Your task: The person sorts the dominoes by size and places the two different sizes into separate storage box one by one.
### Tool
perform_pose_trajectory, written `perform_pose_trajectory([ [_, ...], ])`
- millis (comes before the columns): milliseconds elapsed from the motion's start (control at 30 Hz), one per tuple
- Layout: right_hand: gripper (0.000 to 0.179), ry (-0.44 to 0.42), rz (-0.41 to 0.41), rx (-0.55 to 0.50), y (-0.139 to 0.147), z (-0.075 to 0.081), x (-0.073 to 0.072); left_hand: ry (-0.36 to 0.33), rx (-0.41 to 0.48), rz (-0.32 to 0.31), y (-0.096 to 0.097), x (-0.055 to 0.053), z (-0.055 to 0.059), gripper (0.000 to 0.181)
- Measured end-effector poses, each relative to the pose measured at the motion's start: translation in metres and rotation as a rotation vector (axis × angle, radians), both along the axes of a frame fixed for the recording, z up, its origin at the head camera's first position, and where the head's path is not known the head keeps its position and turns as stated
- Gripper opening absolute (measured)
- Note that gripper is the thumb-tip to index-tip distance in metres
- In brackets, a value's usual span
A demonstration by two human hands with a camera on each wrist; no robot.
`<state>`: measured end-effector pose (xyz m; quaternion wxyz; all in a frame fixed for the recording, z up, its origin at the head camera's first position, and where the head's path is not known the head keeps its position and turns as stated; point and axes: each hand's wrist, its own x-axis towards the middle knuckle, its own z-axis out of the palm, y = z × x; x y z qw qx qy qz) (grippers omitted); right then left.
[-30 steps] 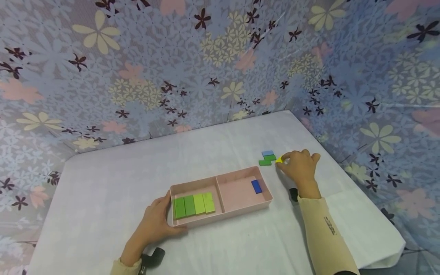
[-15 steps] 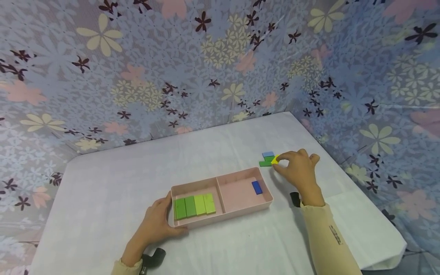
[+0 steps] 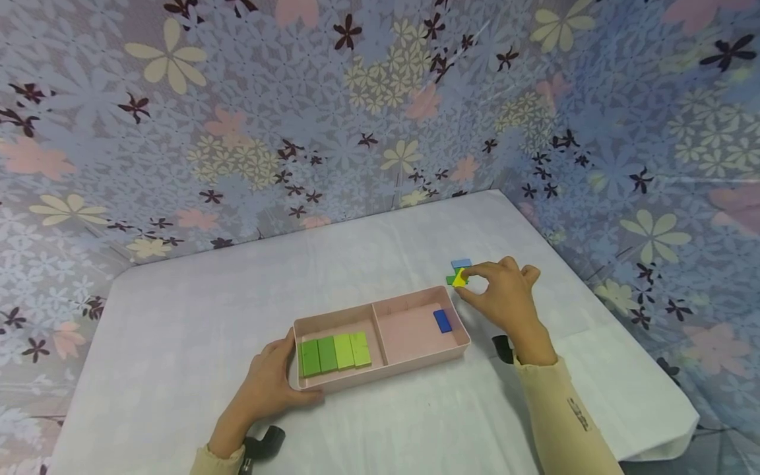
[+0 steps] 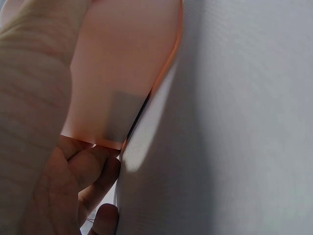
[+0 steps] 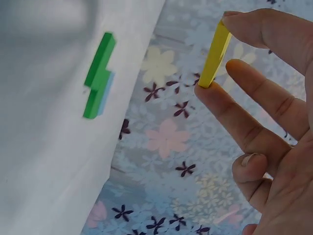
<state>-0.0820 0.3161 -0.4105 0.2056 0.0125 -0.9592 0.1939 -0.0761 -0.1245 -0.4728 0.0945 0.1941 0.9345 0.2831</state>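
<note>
Soft shadows, left-wrist view dim, perhaps blurred

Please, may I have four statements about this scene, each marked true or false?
1. The right hand pinches a yellow piece. True.
2. The left hand holds the dark blue piece. False: it holds the pink box, and the dark blue piece lies inside.
3. Four green and yellow-green blocks lie side by side in the pink box. True.
4. The light blue piece is in the pink box. False: the light blue piece lies outside, on the white cloth.
</note>
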Motion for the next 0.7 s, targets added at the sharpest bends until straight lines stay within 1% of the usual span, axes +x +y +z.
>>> perform_pose_trajectory([
  [167, 0.042, 0.007, 0.065, -0.021, -0.009, 0.004, 0.002, -0.012, -0.005, 0.007, 0.0, -0.001, 0.001, 0.138],
  [367, 0.045, 0.014, 0.111, -0.024, -0.017, 0.005, 0.005, 0.0, -0.004, 0.001, 0.0, -0.001, -0.001, 0.138],
  [500, 0.05, 0.039, 0.15, -0.02, -0.021, 0.004, 0.007, -0.011, -0.003, 0.003, -0.001, -0.001, -0.001, 0.138],
  [600, 0.052, 0.062, 0.196, -0.005, -0.024, 0.002, 0.008, -0.019, -0.003, 0.011, -0.001, -0.001, 0.0, 0.138],
  [700, 0.053, 0.058, 0.259, 0.012, -0.026, 0.0, 0.01, -0.014, 0.001, 0.011, -0.001, -0.001, 0.0, 0.138],
])
